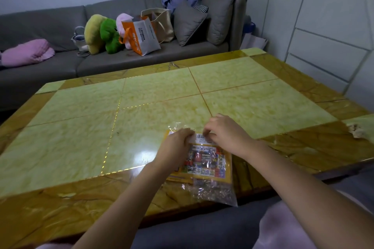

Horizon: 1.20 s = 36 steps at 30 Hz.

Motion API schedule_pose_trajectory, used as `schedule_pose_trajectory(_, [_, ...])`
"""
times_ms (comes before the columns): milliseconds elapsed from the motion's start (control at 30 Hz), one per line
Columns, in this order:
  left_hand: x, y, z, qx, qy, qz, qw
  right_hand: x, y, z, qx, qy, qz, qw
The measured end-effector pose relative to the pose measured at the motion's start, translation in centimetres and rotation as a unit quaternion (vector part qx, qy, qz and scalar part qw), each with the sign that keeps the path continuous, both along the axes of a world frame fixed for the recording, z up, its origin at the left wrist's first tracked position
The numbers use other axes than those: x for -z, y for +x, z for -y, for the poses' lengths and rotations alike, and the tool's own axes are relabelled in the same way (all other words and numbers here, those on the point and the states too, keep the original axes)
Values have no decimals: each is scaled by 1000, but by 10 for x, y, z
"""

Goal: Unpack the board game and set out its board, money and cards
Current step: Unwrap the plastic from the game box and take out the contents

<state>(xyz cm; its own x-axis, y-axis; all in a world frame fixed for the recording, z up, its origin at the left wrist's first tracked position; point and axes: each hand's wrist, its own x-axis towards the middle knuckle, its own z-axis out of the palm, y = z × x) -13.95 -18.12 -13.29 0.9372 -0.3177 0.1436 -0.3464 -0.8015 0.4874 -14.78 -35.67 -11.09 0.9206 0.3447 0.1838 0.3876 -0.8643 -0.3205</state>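
Note:
A flat board game pack (208,164), yellow-edged with a busy coloured picture, lies in a clear plastic bag (216,192) on the near part of the yellow marble table (162,95). A white barcode label sits at its far end. My left hand (175,144) grips the bag's far left edge with curled fingers. My right hand (224,130) pinches the bag's far end by the label. The bag's loose flap sticks up between and beyond both hands. Board, money and cards are hidden inside the pack.
Behind the table stands a grey sofa (50,26) with plush toys (103,34), an orange-and-white bag (142,35), a canvas tote, cushions and a pink blanket (26,52). White cabinet panels (323,26) stand at the right. A chipped spot marks the table's right edge (356,130).

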Motion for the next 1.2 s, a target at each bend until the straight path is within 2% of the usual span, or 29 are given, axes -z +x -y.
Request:
schedule_pose_trajectory(100, [5, 2, -9, 27, -1, -30, 999, -4, -3, 1, 8, 41, -23, 999])
schedule_pose_trajectory(300, [16, 4, -21, 95, 43, -37, 994, -25, -15, 21, -43, 162, -135, 977])
schedule_pose_trajectory(500, [22, 5, -24, 92, 57, -27, 994, -37, -29, 55, -23, 240, -160, 957])
schedule_pose_trajectory(600, [20, 10, -19, 81, 100, -11, 992, -31, -32, 61, -3, 174, -143, 974])
schedule_pose_trajectory(733, [21, 15, -9, 66, 111, -6, 992, -24, -38, 40, -25, -16, -49, 998])
schedule_pose_trajectory(867, [25, 19, -4, 46, 97, 2, 994, -5, -38, 6, -110, -105, 91, 984])
schedule_pose_trajectory(933, [24, 21, -4, 42, 93, 1, 995, 1, -35, -3, -122, -133, 116, 977])
schedule_pose_trajectory(1033, [23, 27, -5, 43, 94, 1, 995, 0, -29, 1, -112, -114, 86, 983])
schedule_pose_trajectory(1200, [19, 38, -13, 41, 89, -7, 995, -34, -35, 54, -31, 46, -4, 998])
